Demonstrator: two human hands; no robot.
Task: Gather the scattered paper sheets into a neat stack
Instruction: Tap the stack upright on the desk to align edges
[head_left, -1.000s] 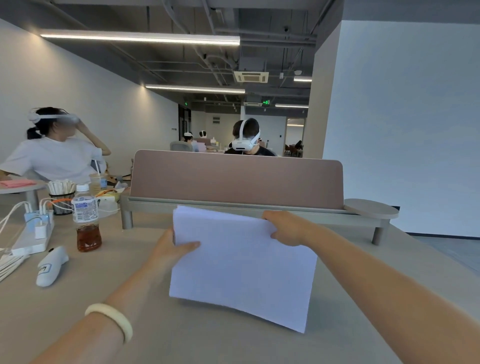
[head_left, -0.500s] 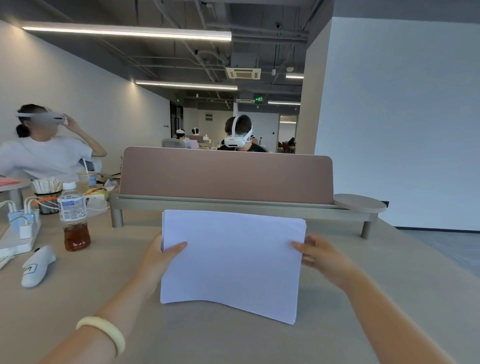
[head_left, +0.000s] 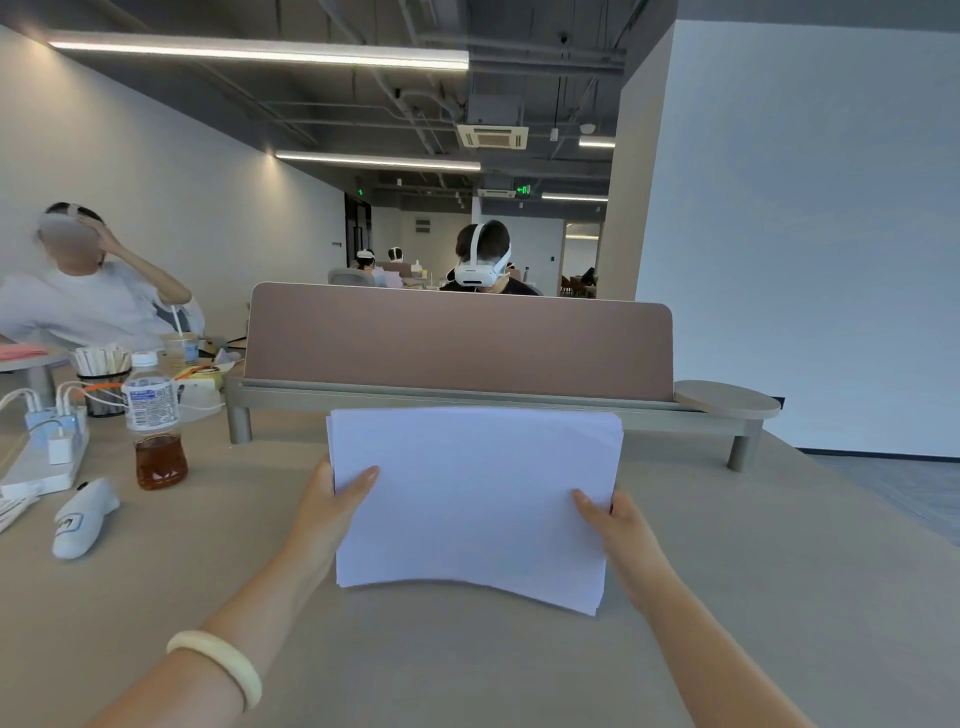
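Centrally, paper stack (head_left: 472, 499) between left hand (head_left: 327, 512), right hand (head_left: 621, 530); bottle label (head_left: 150, 402) unreadable

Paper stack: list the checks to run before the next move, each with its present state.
1. Left hand grips the paper stack at its left edge: ok.
2. Right hand grips the right edge: ok.
3. Top edges flush: not ok, sheets fan at the upper right corner.
4. Bottom edge straight: not ok, it bows.
5. Bottom edge resting on the desk: cannot tell.
6. Bottle stands apart, to the left: ok.
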